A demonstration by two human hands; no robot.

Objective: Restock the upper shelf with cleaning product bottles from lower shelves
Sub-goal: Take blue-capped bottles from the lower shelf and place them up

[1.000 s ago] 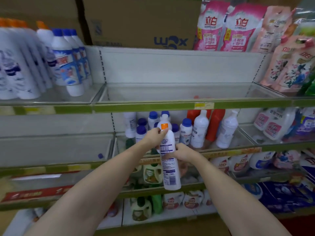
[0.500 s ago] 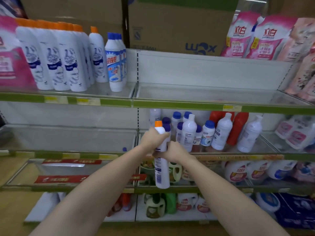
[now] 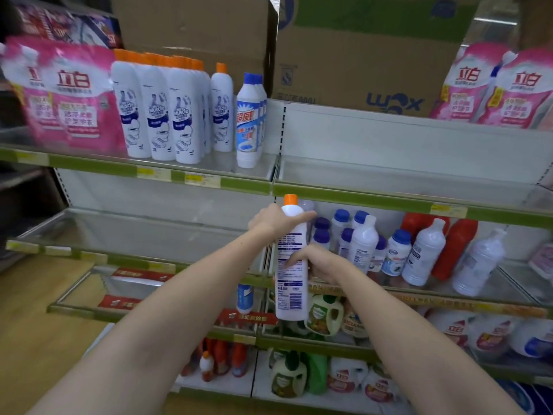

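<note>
Between two bare forearms, a tall white bottle point(image 3: 291, 265) with an orange cap is held upright in front of a shop shelving unit. Left hand point(image 3: 276, 220) wraps the bottle's shoulder just under the cap, fingers point(image 3: 305, 216) curled round it; right hand point(image 3: 321, 262) grips the label at mid-body. Above and to the left, the upper shelf point(image 3: 227, 185) carries a row of matching orange-capped bottles point(image 3: 167, 109) and a blue-capped bottle point(image 3: 250, 121), with bare shelf between them. To place it well, likely lift clear of the green shelf lip, keep the bottle vertical, and set it down beside its matching row, label facing out.
</note>
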